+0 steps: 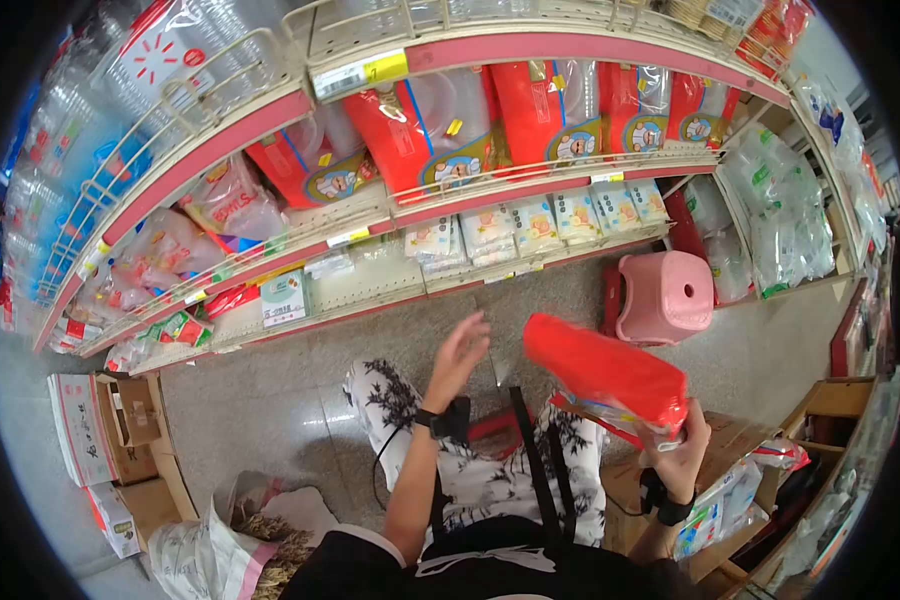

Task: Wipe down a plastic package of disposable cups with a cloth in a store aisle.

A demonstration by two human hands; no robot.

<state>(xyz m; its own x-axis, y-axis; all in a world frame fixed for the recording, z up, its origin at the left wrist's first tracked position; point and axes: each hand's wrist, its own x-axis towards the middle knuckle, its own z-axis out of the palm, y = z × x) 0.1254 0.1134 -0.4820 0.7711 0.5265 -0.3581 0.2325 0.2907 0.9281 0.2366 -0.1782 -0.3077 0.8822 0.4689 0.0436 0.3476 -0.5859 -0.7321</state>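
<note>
A red plastic package (pixel 610 370) is held by its near right end in my right hand (pixel 682 452), over my right thigh. Its surface is slightly smeared by motion, and the contents do not show. My left hand (pixel 460 350) is raised in front of my left knee with its fingers apart and nothing in them, a short way left of the package. Beyond both hands, packs with red panels (pixel 425 130) stand on the middle shelf. White printed packets (pixel 535 225) lie in a row on the bottom shelf.
A pink stool (pixel 667 297) stands on the floor before the shelves. An open cardboard box (pixel 740 500) with plastic packs is at my right. At lower left are a white sack (pixel 210 545) and cardboard boxes (pixel 120 430). Wire rails (pixel 560 165) edge the shelves.
</note>
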